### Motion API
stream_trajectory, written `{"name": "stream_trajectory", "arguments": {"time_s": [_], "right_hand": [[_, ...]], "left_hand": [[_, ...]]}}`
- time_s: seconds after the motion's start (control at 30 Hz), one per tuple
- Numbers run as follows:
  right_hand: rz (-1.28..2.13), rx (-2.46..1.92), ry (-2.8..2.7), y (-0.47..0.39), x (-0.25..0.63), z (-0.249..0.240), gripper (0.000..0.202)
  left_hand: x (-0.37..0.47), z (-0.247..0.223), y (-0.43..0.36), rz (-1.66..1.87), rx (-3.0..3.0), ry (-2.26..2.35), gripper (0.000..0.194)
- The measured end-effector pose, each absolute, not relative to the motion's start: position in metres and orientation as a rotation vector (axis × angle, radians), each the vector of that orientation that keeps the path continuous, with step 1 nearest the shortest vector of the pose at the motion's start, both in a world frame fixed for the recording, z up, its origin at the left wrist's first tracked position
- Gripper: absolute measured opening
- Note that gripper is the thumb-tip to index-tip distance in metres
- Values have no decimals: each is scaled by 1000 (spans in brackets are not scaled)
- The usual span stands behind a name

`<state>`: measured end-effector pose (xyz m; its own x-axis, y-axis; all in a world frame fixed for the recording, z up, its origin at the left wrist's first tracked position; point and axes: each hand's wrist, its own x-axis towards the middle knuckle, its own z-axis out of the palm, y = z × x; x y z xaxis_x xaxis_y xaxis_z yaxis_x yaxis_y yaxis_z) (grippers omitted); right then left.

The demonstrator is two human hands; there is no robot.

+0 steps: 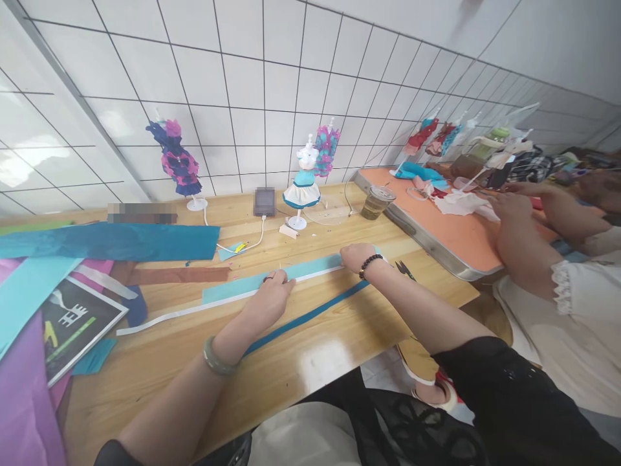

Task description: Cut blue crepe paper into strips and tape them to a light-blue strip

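A light-blue strip of cloth or paper [233,288] lies across the wooden table, with a narrow white strip [179,312] along its near edge. The white strip's left end trails past the blue piece. My left hand [272,294] presses on both strips near the middle, fingers curled together. Toward the right end, my right hand [358,259] closes over the same strips; its fingertips are partly hidden. Nearer to me, a narrow dark-blue strip [310,316] runs below both hands. Small black scissors [405,270] rest right of my right hand.
Teal sheets [169,241], a dark printed booklet [80,323] and purple material [24,388] cover the left side. Behind stand a small dressed mannequin [301,181] and a plastic cup [377,202]. At right, another person's arms [524,226] work over an orange-topped table [451,239].
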<state>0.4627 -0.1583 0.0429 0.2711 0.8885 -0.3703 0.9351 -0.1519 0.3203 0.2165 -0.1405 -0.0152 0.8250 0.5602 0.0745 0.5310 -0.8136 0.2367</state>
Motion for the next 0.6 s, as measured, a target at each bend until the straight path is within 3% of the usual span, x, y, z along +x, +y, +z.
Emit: {"name": "stream_trajectory", "arguments": {"time_s": [0.43, 0.6], "right_hand": [[-304, 1996, 1673, -152, 467, 53, 31], [-336, 1995, 1676, -151, 466, 54, 31]], "left_hand": [[235, 10, -146, -98, 2931, 900, 62], [268, 17, -152, -190, 3041, 893, 54]]}}
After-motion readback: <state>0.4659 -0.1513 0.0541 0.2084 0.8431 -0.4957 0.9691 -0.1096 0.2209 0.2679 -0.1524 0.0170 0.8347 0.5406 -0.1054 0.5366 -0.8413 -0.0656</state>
